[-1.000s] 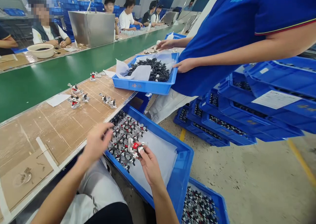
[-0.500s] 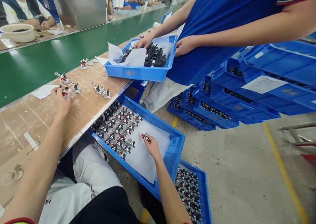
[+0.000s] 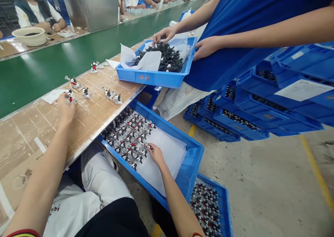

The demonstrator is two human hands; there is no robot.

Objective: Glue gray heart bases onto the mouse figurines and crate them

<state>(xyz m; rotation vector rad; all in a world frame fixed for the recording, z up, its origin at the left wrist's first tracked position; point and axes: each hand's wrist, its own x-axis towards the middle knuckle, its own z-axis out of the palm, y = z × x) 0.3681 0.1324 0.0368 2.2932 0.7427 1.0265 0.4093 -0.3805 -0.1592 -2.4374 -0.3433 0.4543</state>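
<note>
My left hand [image 3: 65, 108] reaches out over the cardboard-covered bench, fingers closed round a small mouse figurine [image 3: 70, 97] that stands there. Two more figurines [image 3: 112, 96] stand a little to its right. My right hand [image 3: 156, 152] is down in the blue tray [image 3: 193, 160] on my lap side, fingertips pinched on a figurine at the edge of the rows of figurines [image 3: 130, 137] laid on white paper.
A person in a blue shirt [image 3: 235, 28] stands close on the right, hands on a blue tray of dark parts [image 3: 159, 61] at the bench edge. Stacked blue trays [image 3: 261, 104] lie on the floor. A green conveyor belt [image 3: 52, 66] runs behind the bench, with seated workers beyond.
My left hand went from the tray out to the bench figurine. My right hand lowered its figurine into the tray rows. The standing person's hand moved onto the dark parts.
</note>
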